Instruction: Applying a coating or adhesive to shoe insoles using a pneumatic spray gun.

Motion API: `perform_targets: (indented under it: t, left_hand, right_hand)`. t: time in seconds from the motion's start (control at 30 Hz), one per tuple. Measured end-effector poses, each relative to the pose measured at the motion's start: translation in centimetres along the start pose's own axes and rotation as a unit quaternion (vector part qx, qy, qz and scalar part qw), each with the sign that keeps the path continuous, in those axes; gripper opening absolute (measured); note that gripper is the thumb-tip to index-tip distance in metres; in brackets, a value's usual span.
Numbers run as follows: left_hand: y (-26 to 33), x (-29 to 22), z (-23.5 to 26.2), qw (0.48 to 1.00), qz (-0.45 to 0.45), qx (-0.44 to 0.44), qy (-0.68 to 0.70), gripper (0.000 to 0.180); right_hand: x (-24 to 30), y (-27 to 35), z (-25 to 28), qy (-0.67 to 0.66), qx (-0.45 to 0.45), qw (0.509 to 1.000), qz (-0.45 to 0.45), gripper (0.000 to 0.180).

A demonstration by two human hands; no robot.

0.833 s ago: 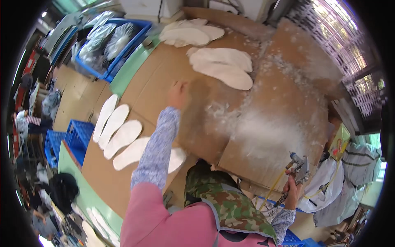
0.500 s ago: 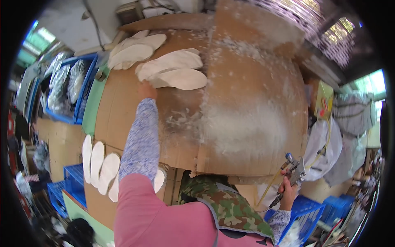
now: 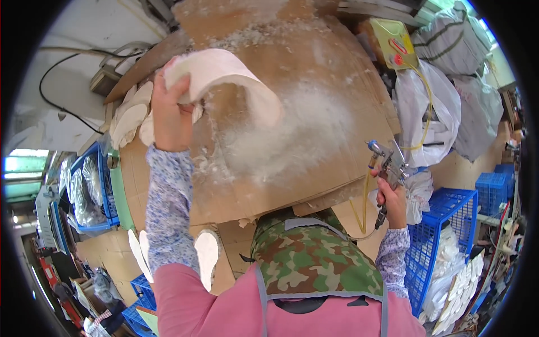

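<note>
My left hand [image 3: 171, 118] is closed on one end of a white insole [image 3: 224, 63], held up above the cardboard. The insole bends in an arch, its free end drooping toward the whitened patch of the cardboard sheet [image 3: 236, 208]. Past my left hand lie more white insoles [image 3: 130, 118], partly hidden by it. My right hand [image 3: 393, 202] grips a metal spray gun [image 3: 388, 163] off the near right edge of the cardboard. A yellow hose [image 3: 364, 208] hangs by the gun.
Insoles [image 3: 206, 255] also lie below the near left edge. Blue crates stand left [image 3: 109, 194] and right [image 3: 432, 247], with wrapped goods inside. A white plastic bag [image 3: 415, 106] and a yellow container [image 3: 390, 45] are at the right. A black cable [image 3: 48, 92] runs at the far left.
My left hand has lifted an insole from the pile and bent it over the cardboard. The view has swung to the right. My right hand keeps its hold on the spray gun.
</note>
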State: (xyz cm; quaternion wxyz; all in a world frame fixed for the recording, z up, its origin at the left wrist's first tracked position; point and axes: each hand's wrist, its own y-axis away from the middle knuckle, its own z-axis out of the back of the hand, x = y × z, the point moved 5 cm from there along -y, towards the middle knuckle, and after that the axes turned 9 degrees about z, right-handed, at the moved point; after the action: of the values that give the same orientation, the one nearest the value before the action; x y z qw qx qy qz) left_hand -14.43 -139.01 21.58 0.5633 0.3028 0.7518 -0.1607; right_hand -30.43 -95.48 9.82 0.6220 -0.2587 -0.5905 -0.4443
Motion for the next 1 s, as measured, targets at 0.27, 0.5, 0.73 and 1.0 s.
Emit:
perform_targets:
  t: [0.27, 0.5, 0.73, 1.0]
  left_hand:
    - [6.7, 17.0, -1.7, 0.99, 0.128, -0.052, 0.041, 0.051]
    - [14.2, 25.8, 3.0, 0.959, 0.159, -0.137, -0.191, 0.046]
    - [14.7, 20.5, 1.9, 0.832, -0.044, -0.189, -0.519, 0.052]
    - [12.6, 25.2, -7.4, 0.751, -0.057, 0.063, -0.654, 0.059]
  right_hand:
    - [0.5, -0.9, 0.1, -0.019, 0.037, 0.999, -0.006, 0.022]
    - [1.0, -2.6, -3.5, 0.002, 0.147, 0.989, -0.028, 0.029]
    - [2.6, -2.9, -7.5, 0.03, 0.229, 0.973, -0.002, 0.027]
    - [3.9, -3.4, -9.8, 0.14, 0.272, 0.939, 0.155, 0.015]
